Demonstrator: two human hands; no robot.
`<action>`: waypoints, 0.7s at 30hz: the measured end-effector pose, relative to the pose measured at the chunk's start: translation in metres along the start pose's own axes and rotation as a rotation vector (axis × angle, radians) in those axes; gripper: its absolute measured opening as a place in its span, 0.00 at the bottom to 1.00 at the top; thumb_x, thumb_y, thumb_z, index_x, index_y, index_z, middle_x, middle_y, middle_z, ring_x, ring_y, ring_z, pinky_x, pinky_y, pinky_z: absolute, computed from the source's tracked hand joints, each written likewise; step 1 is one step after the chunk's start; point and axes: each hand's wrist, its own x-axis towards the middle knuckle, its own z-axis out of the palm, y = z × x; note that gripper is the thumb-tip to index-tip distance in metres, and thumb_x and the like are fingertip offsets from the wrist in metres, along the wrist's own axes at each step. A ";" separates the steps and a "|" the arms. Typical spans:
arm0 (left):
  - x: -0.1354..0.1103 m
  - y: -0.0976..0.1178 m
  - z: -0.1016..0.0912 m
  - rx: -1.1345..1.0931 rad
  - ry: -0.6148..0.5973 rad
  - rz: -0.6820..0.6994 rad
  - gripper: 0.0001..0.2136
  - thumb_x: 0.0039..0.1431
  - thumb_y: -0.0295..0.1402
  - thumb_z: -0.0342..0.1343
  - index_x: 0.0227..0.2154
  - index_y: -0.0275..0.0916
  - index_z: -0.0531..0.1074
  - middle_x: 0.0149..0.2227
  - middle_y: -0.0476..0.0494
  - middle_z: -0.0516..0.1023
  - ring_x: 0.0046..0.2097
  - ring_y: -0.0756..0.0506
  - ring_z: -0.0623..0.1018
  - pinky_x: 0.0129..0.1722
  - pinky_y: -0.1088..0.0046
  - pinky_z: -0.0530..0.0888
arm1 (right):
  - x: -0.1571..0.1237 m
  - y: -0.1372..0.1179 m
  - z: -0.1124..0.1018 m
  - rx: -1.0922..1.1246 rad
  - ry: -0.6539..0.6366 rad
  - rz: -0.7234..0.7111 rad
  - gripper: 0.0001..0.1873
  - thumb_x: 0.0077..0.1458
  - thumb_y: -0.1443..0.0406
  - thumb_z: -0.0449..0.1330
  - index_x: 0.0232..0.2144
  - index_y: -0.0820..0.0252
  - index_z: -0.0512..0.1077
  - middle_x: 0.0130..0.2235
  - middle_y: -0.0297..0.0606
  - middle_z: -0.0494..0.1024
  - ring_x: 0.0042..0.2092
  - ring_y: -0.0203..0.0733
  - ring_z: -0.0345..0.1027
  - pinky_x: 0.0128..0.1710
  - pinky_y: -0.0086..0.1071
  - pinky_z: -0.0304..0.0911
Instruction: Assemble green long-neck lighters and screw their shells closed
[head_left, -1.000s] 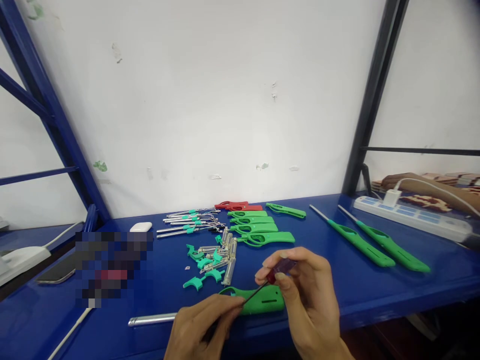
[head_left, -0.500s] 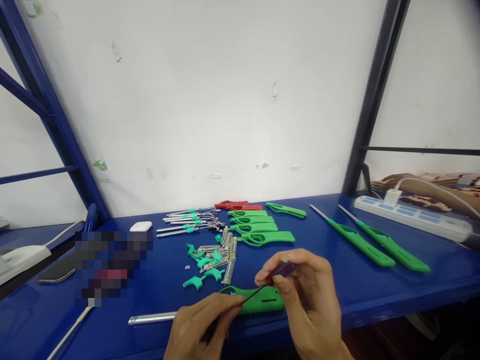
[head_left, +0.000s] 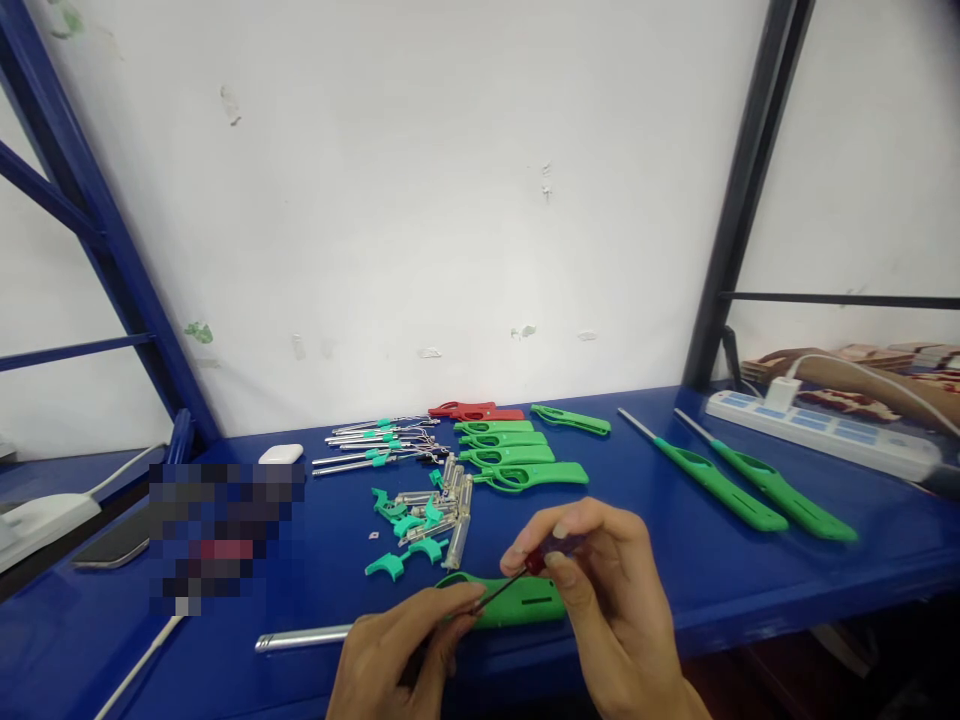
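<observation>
Closed fingers of my right hand (head_left: 615,605) pinched the red-handled screwdriver (head_left: 535,562) in the head view; my left hand (head_left: 397,640), thumb and forefinger nearly together, pinched its tip. Behind both hands, the green lighter (head_left: 525,603) lay on the blue table (head_left: 697,580).

Wall (head_left: 420,180), white, 1: scattered chips and greenish patches (head_left: 199,331). Post (head_left: 97,200), blue, left, 1: slanting in view, with crossbars (head_left: 75,350). Post (head_left: 750,180), dark, right, 1: thin horizontal bar (head_left: 840,299) attached. Tabletop (head_left: 637,470), blue, glossy, 1: running back to wall. Light: pale, fairly even. Space below table (head_left: 907,660), right: dark, indistinct.
</observation>
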 end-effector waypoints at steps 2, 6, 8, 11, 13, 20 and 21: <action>-0.001 -0.001 0.000 -0.003 -0.003 -0.002 0.15 0.70 0.25 0.60 0.54 0.50 0.78 0.33 0.56 0.87 0.23 0.53 0.81 0.27 0.83 0.79 | 0.000 -0.001 0.000 -0.001 -0.030 -0.017 0.13 0.78 0.68 0.50 0.56 0.45 0.67 0.45 0.35 0.80 0.43 0.36 0.80 0.45 0.32 0.79; -0.005 -0.004 -0.001 0.034 -0.037 -0.019 0.15 0.70 0.26 0.61 0.54 0.51 0.78 0.36 0.56 0.88 0.26 0.52 0.84 0.30 0.84 0.80 | 0.001 -0.004 0.000 -0.012 -0.048 -0.038 0.13 0.78 0.68 0.51 0.57 0.44 0.68 0.46 0.35 0.81 0.43 0.37 0.80 0.44 0.33 0.79; -0.002 -0.003 0.000 0.053 -0.037 -0.011 0.16 0.70 0.26 0.63 0.55 0.52 0.78 0.41 0.55 0.89 0.31 0.51 0.87 0.34 0.83 0.81 | 0.002 -0.006 -0.001 -0.038 -0.023 -0.046 0.14 0.77 0.67 0.52 0.57 0.44 0.69 0.45 0.35 0.81 0.43 0.38 0.81 0.43 0.33 0.80; 0.010 0.005 0.004 0.029 -0.046 0.005 0.18 0.70 0.27 0.63 0.59 0.51 0.75 0.43 0.54 0.89 0.38 0.49 0.88 0.41 0.80 0.82 | 0.005 -0.013 -0.003 -0.097 0.051 -0.058 0.14 0.76 0.67 0.54 0.57 0.44 0.71 0.45 0.35 0.82 0.42 0.38 0.81 0.41 0.31 0.80; 0.022 0.012 0.010 0.009 -0.077 0.023 0.18 0.71 0.27 0.62 0.60 0.51 0.74 0.43 0.54 0.89 0.38 0.49 0.87 0.42 0.78 0.82 | 0.007 -0.018 -0.007 -0.138 0.093 -0.075 0.14 0.76 0.67 0.55 0.58 0.43 0.72 0.45 0.35 0.82 0.41 0.38 0.81 0.41 0.30 0.80; 0.046 0.022 0.042 0.003 -0.104 0.062 0.23 0.66 0.22 0.63 0.59 0.51 0.73 0.41 0.56 0.88 0.39 0.47 0.84 0.41 0.74 0.80 | 0.014 -0.025 -0.028 -0.293 0.091 -0.055 0.17 0.75 0.68 0.55 0.59 0.42 0.72 0.47 0.35 0.82 0.42 0.38 0.81 0.42 0.30 0.80; 0.047 0.020 0.046 0.013 -0.107 0.072 0.23 0.66 0.21 0.62 0.59 0.50 0.72 0.41 0.56 0.88 0.39 0.46 0.85 0.41 0.73 0.80 | 0.015 -0.024 -0.030 -0.318 0.060 -0.046 0.17 0.75 0.68 0.54 0.59 0.42 0.72 0.48 0.34 0.82 0.43 0.37 0.80 0.42 0.29 0.79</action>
